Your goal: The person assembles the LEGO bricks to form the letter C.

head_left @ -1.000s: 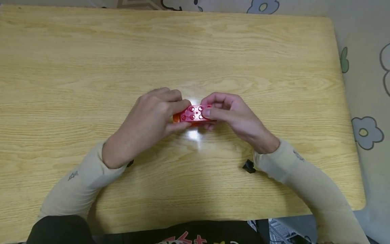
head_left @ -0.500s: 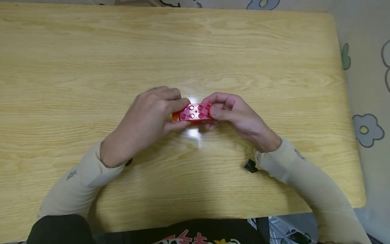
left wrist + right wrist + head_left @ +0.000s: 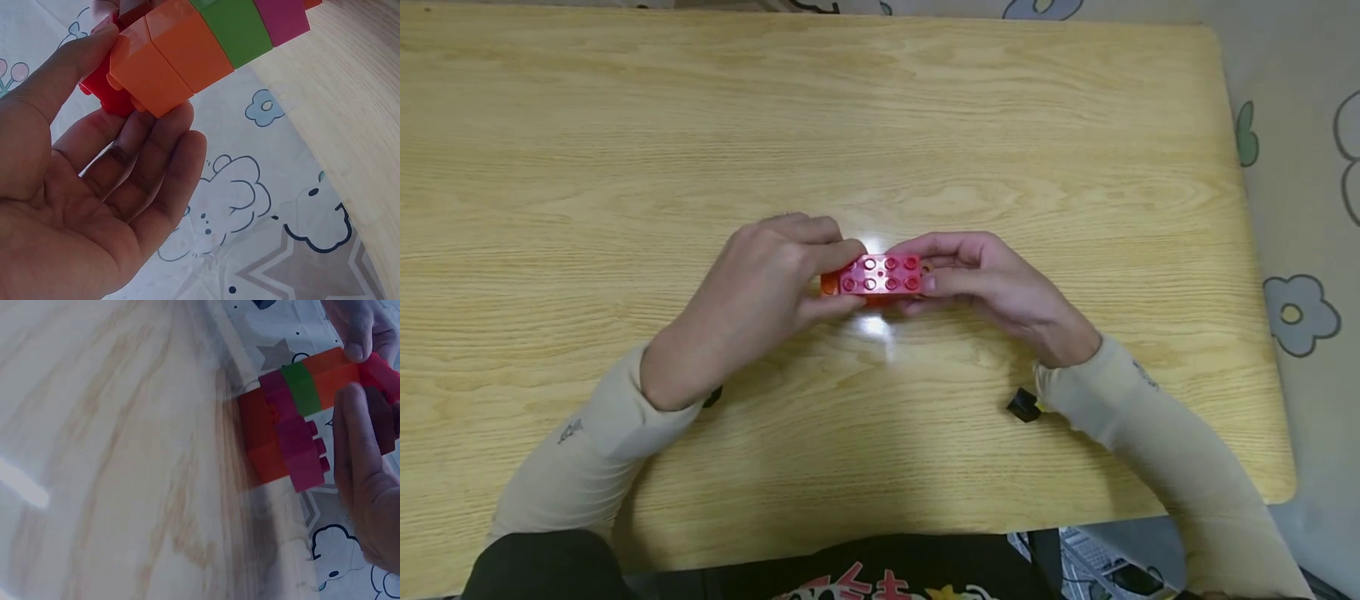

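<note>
A stack of toy building blocks (image 3: 880,275) is held between both hands, its glossy red studded block uppermost in the head view. The left hand (image 3: 767,271) grips the left end, thumb in front and fingers behind. In the left wrist view, that thumb presses near the red block (image 3: 112,90); orange blocks (image 3: 169,53), a green block (image 3: 234,31) and a magenta block (image 3: 281,19) run in a row. The right hand (image 3: 992,279) pinches the right end with thumb and fingers. A dark red block (image 3: 380,419) shows beside its fingers in the right wrist view; another magenta block (image 3: 300,453) sticks out sideways.
The hands are over a light wood table (image 3: 880,467). A patterned wall (image 3: 1300,208) borders its right side. A small black device (image 3: 1024,405) sits at the right cuff. The person's dark shirt (image 3: 850,575) is at the near edge.
The right thumb has slid right, off the top studs to the block's right end, uncovering more studs. The left hand keeps its grip, and the stack has hardly moved.
</note>
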Motion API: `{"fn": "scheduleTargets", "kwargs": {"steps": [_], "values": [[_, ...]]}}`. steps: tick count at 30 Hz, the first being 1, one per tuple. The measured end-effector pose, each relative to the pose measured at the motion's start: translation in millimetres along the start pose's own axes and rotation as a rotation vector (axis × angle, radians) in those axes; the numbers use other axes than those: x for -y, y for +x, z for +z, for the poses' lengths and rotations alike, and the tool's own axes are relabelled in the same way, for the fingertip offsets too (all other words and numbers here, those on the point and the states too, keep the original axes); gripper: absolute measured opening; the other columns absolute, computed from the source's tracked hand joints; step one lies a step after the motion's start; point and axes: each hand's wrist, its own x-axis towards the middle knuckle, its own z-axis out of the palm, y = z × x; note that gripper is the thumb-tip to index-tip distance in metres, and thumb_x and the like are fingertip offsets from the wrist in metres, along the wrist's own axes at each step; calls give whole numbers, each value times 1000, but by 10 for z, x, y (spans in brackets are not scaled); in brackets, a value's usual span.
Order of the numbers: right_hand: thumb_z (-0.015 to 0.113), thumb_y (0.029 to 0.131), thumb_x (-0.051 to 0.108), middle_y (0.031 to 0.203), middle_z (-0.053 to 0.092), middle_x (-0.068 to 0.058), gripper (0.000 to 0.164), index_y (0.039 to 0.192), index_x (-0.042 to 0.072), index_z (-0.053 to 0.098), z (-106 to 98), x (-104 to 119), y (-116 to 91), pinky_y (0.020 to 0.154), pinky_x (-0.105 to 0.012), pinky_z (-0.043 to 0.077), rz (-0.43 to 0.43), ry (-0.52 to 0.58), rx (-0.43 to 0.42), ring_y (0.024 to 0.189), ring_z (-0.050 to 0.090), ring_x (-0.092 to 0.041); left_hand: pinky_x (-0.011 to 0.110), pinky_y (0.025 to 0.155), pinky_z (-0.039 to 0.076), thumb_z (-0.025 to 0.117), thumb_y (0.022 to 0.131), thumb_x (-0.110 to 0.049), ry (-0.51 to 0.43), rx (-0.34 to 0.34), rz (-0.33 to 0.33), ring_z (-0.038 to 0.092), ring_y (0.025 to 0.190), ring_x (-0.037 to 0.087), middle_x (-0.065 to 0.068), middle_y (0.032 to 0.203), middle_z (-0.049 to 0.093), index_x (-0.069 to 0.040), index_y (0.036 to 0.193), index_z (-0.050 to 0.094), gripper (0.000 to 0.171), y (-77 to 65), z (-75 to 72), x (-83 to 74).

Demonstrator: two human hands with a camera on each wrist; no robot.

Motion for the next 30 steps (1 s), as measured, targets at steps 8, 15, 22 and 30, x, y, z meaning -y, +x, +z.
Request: {"fn": "scheduleTargets", "kwargs": {"steps": [8, 15, 22, 30], "values": [[54, 104, -5, 129, 72, -23, 34, 136, -10, 67, 46, 35, 6, 97, -54, 59, -31, 58, 2, 109, 76, -34, 43, 76, 57, 96, 86, -17, -3, 2, -4, 62, 78, 26, 12, 92, 72, 6, 114, 81, 39, 5, 4, -9], [71, 104, 8, 124, 75, -25, 35, 132, -12, 69, 168, 35, 29, 93, -54, 61, -70, -3, -62, 107, 78, -34, 42, 73, 56, 95, 87, -17, 3, -9, 3, 59, 75, 25, 11, 88, 69, 5, 112, 81, 36, -3, 12, -10], [62, 102, -7, 116, 77, -23, 29, 128, -18, 67, 243, 24, 61, 85, -46, 64, -59, -34, -162, 98, 79, -29, 42, 72, 54, 95, 88, -17, 18, -24, 24, 57, 73, 26, 10, 86, 67, 4, 111, 80, 34, -15, 32, 0], [67, 105, 1, 118, 77, -20, 24, 127, -8, 73, 155, -33, 64, 90, -45, 63, -64, 14, -113, 100, 78, -28, 42, 73, 56, 95, 88, -17, 13, -32, 25, 59, 75, 26, 11, 88, 68, 4, 112, 81, 35, -25, 22, 14]]}}
